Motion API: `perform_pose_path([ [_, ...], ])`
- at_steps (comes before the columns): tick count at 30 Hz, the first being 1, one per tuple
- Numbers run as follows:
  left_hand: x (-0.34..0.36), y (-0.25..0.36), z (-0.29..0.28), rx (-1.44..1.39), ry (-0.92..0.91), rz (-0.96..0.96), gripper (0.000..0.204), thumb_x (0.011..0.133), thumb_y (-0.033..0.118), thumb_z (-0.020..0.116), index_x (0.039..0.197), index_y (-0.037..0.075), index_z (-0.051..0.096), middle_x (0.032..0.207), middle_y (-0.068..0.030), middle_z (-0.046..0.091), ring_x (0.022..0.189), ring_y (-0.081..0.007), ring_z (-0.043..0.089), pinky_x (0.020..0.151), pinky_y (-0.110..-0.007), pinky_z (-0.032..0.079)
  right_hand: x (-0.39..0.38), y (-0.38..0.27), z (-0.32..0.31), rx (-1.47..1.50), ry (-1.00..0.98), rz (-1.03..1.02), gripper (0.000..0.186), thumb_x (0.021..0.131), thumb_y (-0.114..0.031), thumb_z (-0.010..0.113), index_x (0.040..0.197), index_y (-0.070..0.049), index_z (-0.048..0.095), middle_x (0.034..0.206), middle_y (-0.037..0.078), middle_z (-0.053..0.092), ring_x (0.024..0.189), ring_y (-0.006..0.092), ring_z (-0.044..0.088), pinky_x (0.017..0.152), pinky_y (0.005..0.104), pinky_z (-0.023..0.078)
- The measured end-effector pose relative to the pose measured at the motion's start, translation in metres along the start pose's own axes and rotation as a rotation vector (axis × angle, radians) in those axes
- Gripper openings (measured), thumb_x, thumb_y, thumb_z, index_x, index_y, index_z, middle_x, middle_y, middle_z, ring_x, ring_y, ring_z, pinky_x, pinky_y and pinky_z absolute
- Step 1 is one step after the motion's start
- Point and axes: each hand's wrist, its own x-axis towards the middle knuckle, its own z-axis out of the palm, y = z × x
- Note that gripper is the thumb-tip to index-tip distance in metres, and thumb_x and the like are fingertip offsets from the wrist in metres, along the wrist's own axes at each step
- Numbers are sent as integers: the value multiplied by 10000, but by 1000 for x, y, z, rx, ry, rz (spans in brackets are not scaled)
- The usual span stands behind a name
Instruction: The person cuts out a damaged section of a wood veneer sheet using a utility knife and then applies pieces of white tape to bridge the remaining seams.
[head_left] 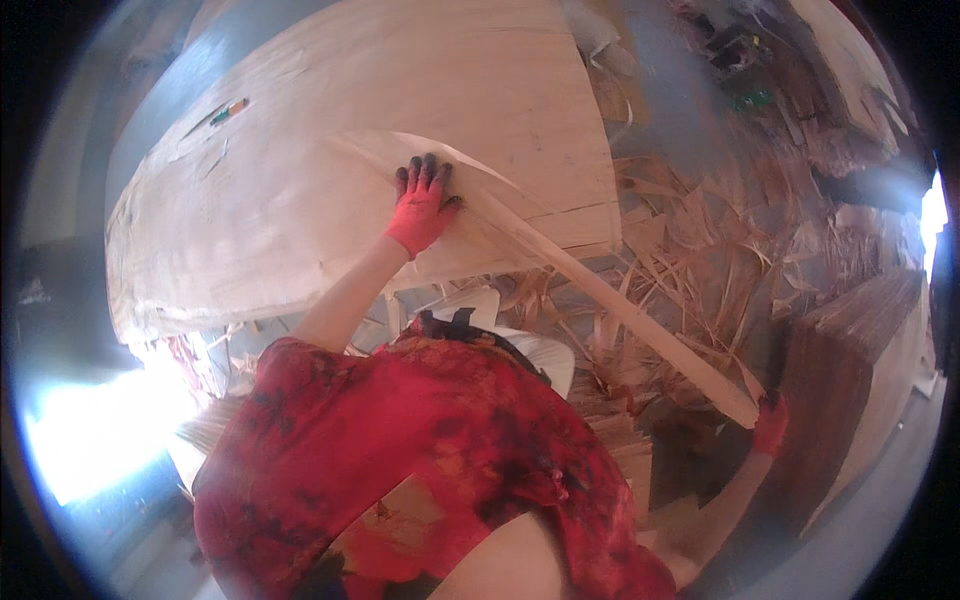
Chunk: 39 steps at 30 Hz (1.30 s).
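Note:
A large pale wood veneer sheet (290, 200) lies on top of a broad stack in front of me. My left hand (422, 208), in a red glove with dark fingertips, rests flat on it with fingers spread. A long narrow veneer strip (620, 305) runs from beside that hand over the sheet's near edge, down to the right. Its far end curls up on the sheet. Well out to my right, my gloved right hand (770, 428) is closed on the strip's near end; its fingers are partly hidden. A small orange-and-green-handled tool (229, 111) lies toward the sheet's far left.
Torn veneer scraps (690, 250) cover the floor right of the sheet and beneath its near edge. A tall stack of sheets (850, 370) stands at the right, close to my right hand. Something white, like a seat (545, 355), shows behind my body.

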Motion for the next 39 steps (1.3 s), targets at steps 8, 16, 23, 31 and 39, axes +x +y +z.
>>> perform_pose_path([
  [8,35,73,1,-112,234,-9,605,903,200,633,1468,114,434,1531,-175,387,1434,-424,304,1191,-578,192,111,38,-13,196,-139,-31,208,919,-47,606,1117,-7,658,968,89,701,914,186,634,852,321,485],
  [16,76,177,-6,-192,-276,150,187,896,232,616,988,97,708,993,-88,699,1054,-304,621,1012,-477,434,252,47,-30,-517,-181,-319,542,866,-120,671,1389,-104,531,1361,150,584,1224,297,561,1000,397,460],
  [23,99,411,-38,121,-435,349,181,838,268,641,880,93,657,865,-116,686,902,-330,669,893,-435,494,182,-140,5,454,-737,-681,548,934,-108,634,1445,-16,461,1400,161,569,1225,265,592,987,372,485],
  [31,126,500,14,-111,-95,422,143,804,245,664,784,109,623,764,-85,657,799,-321,649,812,-427,489,178,-151,60,255,-518,-955,316,951,-305,583,1194,-113,643,1089,170,701,976,406,664,809,494,530],
  [39,218,443,27,-1591,32,-412,249,963,234,645,1104,35,691,965,-90,733,727,-161,652,641,-283,503,397,50,61,-793,-611,-411,387,954,-363,534,1150,-51,653,1130,197,680,1058,384,642,875,497,499],
])
